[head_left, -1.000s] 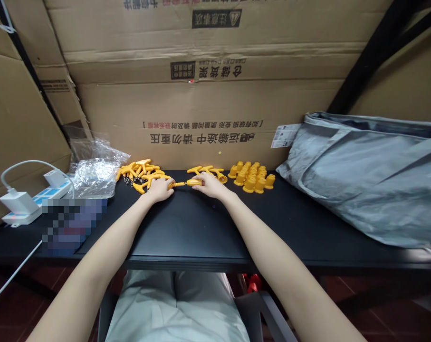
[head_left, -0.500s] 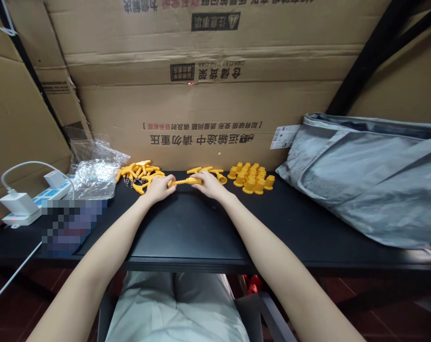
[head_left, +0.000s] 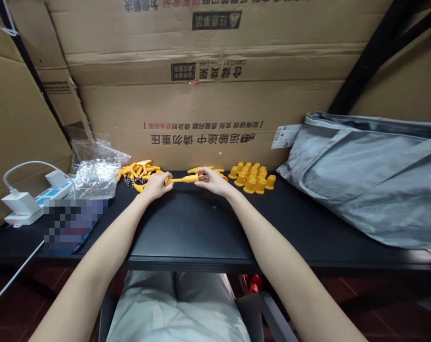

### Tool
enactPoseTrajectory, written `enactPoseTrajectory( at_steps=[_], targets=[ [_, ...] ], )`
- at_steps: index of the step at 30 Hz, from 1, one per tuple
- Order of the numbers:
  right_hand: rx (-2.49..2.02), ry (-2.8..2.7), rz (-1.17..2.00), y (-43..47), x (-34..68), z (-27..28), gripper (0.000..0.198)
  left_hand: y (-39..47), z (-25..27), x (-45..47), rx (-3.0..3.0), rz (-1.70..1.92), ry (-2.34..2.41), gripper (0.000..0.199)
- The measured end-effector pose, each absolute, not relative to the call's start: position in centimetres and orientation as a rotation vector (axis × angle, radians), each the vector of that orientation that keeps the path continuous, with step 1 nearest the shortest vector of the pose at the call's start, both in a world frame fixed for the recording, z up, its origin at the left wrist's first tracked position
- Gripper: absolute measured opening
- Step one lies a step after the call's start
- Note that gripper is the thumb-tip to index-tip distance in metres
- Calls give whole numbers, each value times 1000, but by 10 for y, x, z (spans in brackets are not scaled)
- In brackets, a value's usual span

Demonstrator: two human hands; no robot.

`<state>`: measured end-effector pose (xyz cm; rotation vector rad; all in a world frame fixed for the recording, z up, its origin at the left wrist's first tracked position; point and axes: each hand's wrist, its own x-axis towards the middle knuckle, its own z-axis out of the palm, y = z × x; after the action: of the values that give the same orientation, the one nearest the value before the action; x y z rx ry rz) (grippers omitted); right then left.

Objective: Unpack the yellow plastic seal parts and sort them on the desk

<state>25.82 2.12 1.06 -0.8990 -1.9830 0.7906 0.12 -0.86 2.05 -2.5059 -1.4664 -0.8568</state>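
Observation:
A yellow plastic corkscrew (head_left: 181,179) lies level between my hands, just above the black table. Its handle end is pinched in my left hand (head_left: 157,185), partly hidden by the fingers. At the other end my right hand (head_left: 213,182) has its fingertips closed on the wider yellow sleeve (head_left: 192,178). Beside my left hand is a pile of yellow T-handled corkscrews (head_left: 137,170), some with metal spirals showing. Behind my right hand lie several more yellow T-handled pieces (head_left: 215,170), partly covered by it. Yellow flanged caps (head_left: 251,183) stand grouped to the right.
Cardboard (head_left: 208,104) walls off the back of the black table (head_left: 190,228). A grey bag (head_left: 365,185) fills the right side. Clear plastic bags (head_left: 97,171), a white power strip (head_left: 40,206) with chargers, and a pixelated dark item (head_left: 72,225) sit at left.
My right hand has shifted slightly right along the piece, its fingers looser, so more of the yellow sleeve shows. My left hand keeps its hold, nearly in place.

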Motion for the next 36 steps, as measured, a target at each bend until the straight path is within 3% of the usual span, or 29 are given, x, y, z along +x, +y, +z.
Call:
enactPoseTrajectory(
  at_steps=[7, 18, 23, 27, 36],
  targets=[
    [-945, -1872, 1022, 14, 258, 17, 30, -9, 23, 0, -2502, -905, -1419, 16],
    [-1118, -1730, 1000, 6, 241, 19, 19, -9, 22, -1, -2540, -907, -1424, 16],
    [-1017, -1782, 1145, 4, 250, 22, 40, -8, 22, -1, -2527, -931, -1440, 16],
    [-1013, -1750, 1196, 2, 251, 25, 32, -8, 23, 0, -2522, -946, -1380, 17],
    [-1218, -1630, 1126, -3, 240, 28, 58, -10, 24, 3, -2532, -930, -1351, 18]
  ],
)
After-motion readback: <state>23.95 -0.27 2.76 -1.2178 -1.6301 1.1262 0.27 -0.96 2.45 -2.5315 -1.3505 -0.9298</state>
